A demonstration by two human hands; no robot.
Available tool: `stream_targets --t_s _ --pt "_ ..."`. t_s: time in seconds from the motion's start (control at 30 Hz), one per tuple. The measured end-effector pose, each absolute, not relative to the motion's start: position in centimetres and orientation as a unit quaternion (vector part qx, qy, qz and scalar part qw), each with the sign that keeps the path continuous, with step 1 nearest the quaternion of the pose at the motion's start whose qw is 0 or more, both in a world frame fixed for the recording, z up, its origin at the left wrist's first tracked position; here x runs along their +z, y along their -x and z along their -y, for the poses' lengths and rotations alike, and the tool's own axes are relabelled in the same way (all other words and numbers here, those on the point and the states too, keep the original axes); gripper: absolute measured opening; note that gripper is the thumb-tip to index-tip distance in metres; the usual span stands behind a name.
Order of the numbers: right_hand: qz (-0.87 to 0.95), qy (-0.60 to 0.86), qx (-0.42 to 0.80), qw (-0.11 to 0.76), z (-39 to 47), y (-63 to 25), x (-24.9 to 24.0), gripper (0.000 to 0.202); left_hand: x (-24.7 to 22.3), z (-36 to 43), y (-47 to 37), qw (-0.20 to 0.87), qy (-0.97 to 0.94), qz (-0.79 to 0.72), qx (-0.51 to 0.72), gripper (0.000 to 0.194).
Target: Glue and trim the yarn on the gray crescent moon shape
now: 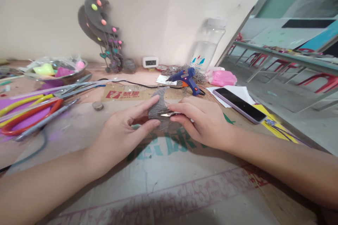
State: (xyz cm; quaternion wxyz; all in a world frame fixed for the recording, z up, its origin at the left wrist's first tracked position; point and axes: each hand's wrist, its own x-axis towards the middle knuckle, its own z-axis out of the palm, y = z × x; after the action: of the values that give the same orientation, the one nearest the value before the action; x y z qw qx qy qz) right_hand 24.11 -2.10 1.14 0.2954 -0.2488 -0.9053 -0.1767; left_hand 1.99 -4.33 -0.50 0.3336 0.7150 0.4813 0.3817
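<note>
A grey, yarn-wrapped curved piece (pixel 157 108) is pinched between the thumb and fingers of my left hand (pixel 125 126), above the plastic-covered work surface. My right hand (pixel 204 117) meets it from the right, with thumb and forefinger pressed round a small pointed metal tool (pixel 167 115). The bright tip of this tool points left and lies against the grey piece. Most of the tool is hidden by my right fingers, so its kind is unclear.
A blue glue gun (pixel 185 77) rests behind my hands. A phone (pixel 239 104) lies right, before a water bottle (pixel 207 47). Scissors with red handles (pixel 31 117) and a metal bowl (pixel 56 74) are left. A small clock (pixel 150 62) stands by the wall.
</note>
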Motion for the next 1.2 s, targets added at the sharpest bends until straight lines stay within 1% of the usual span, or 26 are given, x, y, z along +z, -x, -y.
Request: stream_targets --t_s 0.23,0.7,1.03,1.2 --pt "0.902 0.246 -0.198 0.294 2.33 -24.02 1.13 0.018 -0.95 4.42 -1.81 0.29 -0.74 -0.476 0.377 0.052" --pt "0.909 0.236 -0.199 0.28 2.1 -24.06 1.16 0.017 -0.9 4.44 -1.72 0.292 -0.742 -0.475 0.373 0.052" --pt "0.902 0.248 -0.178 0.306 2.19 -24.08 1.19 0.017 -0.81 4.29 -1.89 0.311 -0.729 -0.483 0.373 0.051" --pt "0.906 0.25 -0.18 0.289 2.25 -23.95 1.14 0.019 -0.7 4.26 -1.95 0.312 -0.728 -0.484 0.372 0.052"
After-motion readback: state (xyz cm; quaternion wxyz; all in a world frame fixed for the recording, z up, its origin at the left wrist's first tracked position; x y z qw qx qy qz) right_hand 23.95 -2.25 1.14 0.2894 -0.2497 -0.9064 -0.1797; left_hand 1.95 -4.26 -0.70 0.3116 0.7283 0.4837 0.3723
